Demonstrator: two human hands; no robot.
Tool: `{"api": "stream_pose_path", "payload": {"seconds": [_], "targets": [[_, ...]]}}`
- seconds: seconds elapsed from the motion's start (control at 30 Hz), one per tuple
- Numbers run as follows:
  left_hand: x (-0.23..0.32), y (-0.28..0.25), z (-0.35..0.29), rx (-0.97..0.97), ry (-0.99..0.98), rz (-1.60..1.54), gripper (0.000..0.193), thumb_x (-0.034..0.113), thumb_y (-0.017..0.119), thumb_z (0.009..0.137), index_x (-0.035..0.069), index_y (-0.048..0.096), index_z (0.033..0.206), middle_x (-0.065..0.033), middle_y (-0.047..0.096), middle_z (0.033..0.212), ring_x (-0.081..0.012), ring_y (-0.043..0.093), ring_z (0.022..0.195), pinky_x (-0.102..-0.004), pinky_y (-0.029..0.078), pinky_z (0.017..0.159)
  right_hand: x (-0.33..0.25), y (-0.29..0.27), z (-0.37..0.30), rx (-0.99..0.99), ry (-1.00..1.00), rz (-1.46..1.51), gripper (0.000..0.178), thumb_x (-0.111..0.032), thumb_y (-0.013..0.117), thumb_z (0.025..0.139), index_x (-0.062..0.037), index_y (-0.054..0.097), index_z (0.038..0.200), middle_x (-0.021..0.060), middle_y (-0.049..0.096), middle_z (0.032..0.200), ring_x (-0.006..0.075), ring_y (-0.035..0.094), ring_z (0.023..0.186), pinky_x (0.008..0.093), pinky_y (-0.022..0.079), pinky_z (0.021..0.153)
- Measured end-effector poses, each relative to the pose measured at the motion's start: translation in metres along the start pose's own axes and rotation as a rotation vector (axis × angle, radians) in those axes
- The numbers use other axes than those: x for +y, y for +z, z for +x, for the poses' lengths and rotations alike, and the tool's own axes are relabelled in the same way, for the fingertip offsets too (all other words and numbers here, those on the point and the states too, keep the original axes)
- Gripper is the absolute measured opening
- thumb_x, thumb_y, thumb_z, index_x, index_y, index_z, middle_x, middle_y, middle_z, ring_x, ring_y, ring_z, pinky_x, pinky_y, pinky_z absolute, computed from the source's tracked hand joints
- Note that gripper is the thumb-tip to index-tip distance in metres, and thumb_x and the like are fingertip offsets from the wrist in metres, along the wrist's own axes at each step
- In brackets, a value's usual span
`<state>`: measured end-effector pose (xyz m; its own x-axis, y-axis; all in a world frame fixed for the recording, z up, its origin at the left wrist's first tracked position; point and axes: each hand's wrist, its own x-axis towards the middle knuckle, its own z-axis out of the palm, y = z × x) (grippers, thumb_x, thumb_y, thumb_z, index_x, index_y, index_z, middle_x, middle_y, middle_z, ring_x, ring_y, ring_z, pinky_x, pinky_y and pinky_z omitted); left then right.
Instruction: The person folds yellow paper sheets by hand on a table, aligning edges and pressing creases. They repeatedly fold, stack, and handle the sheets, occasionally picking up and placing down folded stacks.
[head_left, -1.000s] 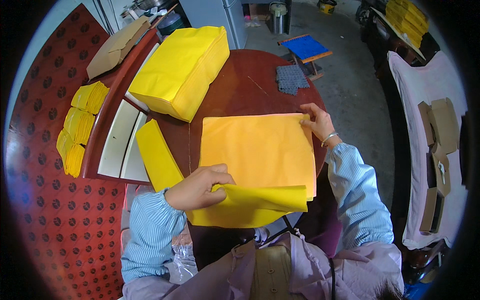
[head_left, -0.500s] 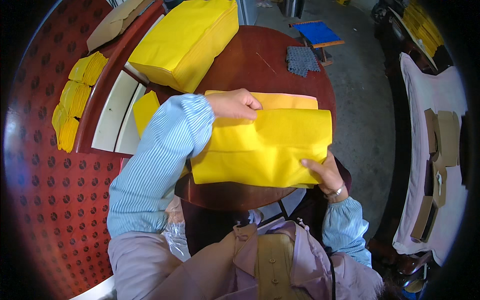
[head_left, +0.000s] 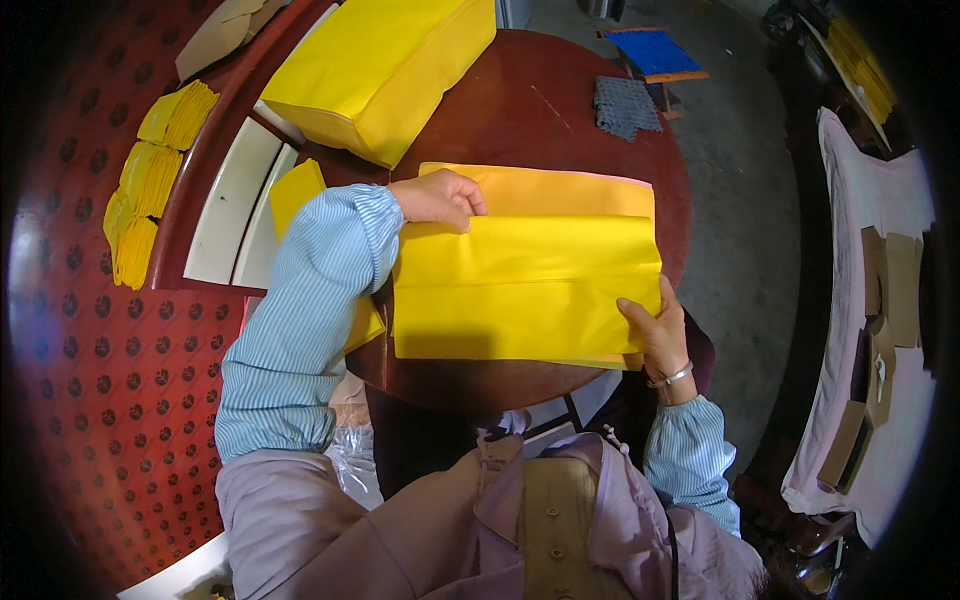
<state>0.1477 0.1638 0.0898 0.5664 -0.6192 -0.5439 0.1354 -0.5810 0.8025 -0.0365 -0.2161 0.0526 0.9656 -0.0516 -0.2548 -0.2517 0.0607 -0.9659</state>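
A bright yellow folded sheet (head_left: pixel 530 285), resembling non-woven cloth, lies across the near part of the round dark-red table. Beneath it, a paler orange-yellow layer (head_left: pixel 560 190) shows along the far side. My left hand (head_left: pixel 440 198) has its fingers curled closed at the far left edge of the fold, pinching it. At the near right edge, my right hand (head_left: pixel 660 330) grips the sheet, thumb on top and fingers underneath, partly hidden. Blue striped sleeve covers reach both wrists.
A tall yellow stack (head_left: pixel 380 75) stands at the table's (head_left: pixel 545 95) far left. A grey interlocking mat piece (head_left: pixel 627 106) lies on the far right. Folded yellow bundles (head_left: pixel 150 180) sit at left. Open cardboard boxes (head_left: pixel 890 290) rest on a pale cloth at right.
My left hand has moved slightly left along the far edge of the fold. The yellow sheet now lies flatter and smoother. My right hand keeps its grip; the view has shifted a little.
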Motion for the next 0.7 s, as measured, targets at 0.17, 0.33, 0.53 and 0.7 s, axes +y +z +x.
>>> {"api": "stream_pose_path", "payload": {"seconds": [0.17, 0.33, 0.53, 0.7], "targets": [[0.002, 0.012, 0.005, 0.098, 0.087, 0.068, 0.035, 0.006, 0.075, 0.088, 0.0, 0.066, 0.121, -0.0034, 0.073, 0.105, -0.0125, 0.066, 0.093, -0.0289, 0.053, 0.086, 0.005, -0.008, -0.002, 0.003, 0.0, 0.075, 0.049, -0.001, 0.075, 0.094, 0.0025, 0.059, 0.141, 0.0135, 0.073, 0.127, 0.0222, 0.071, 0.112, 0.034, 0.056, 0.101], [0.01, 0.075, -0.014, 0.581, 0.31, 0.712, 0.038, 0.006, 0.07, 0.09, 0.004, 0.065, 0.128, -0.0141, 0.066, 0.133, -0.0342, 0.06, 0.128, -0.0462, 0.047, 0.111, 0.008, -0.011, -0.004, 0.041, -0.096, -0.041, 0.07, -0.009, 0.077, 0.096, -0.0017, 0.044, 0.158, 0.016, 0.067, 0.139, 0.0248, 0.067, 0.124, 0.0351, 0.055, 0.106], [-0.001, 0.163, -0.049, 0.518, 0.413, 0.642, 0.054, 0.022, 0.067, 0.099, 0.008, 0.056, 0.15, -0.0164, 0.051, 0.16, -0.0364, 0.04, 0.155, -0.0534, 0.03, 0.129, -0.013, -0.044, -0.042, -0.205, 0.074, 0.08, 0.087, 0.0, 0.076, 0.092, -0.0081, 0.033, 0.167, 0.0128, 0.05, 0.161, 0.0219, 0.059, 0.136, 0.0349, 0.053, 0.109], [-0.018, 0.174, -0.05, 0.47, 0.311, 0.634, 0.061, 0.027, 0.062, 0.104, 0.01, 0.047, 0.161, -0.0126, 0.041, 0.171, -0.031, 0.028, 0.163, -0.053, 0.018, 0.134, -0.009, -0.051, -0.053, -0.282, -0.136, -0.229, 0.083, 0.021, 0.061, 0.082, -0.0139, 0.053, 0.158, 0.0064, 0.066, 0.145, 0.0254, 0.061, 0.134, 0.0348, 0.053, 0.109]]}}
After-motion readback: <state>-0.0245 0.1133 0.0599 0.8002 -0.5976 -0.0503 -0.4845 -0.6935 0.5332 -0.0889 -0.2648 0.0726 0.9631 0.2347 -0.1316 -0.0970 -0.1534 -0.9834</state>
